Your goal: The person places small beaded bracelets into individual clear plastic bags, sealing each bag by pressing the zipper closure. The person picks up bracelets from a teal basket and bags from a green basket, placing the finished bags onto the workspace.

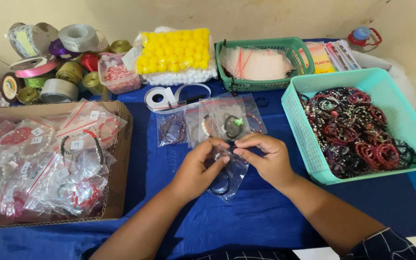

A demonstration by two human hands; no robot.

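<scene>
At table centre, over blue cloth (266,212): left hand (196,171) pinches left edge of clear bag (229,175), dark bracelet (221,185) inside; right hand (266,159) pinches mouth. Best kept taut, fingertips close, bag low. Teal basket (314,159) of bracelets to right.

table: blue cloth (266,212)
left edge: cardboard box (116,192)
right edge: teal basket (314,159)
back edge: ribbon rolls (58,67), green basket (227,77), yellow balls (174,50)
middle: bagged bracelets (203,123)
</scene>
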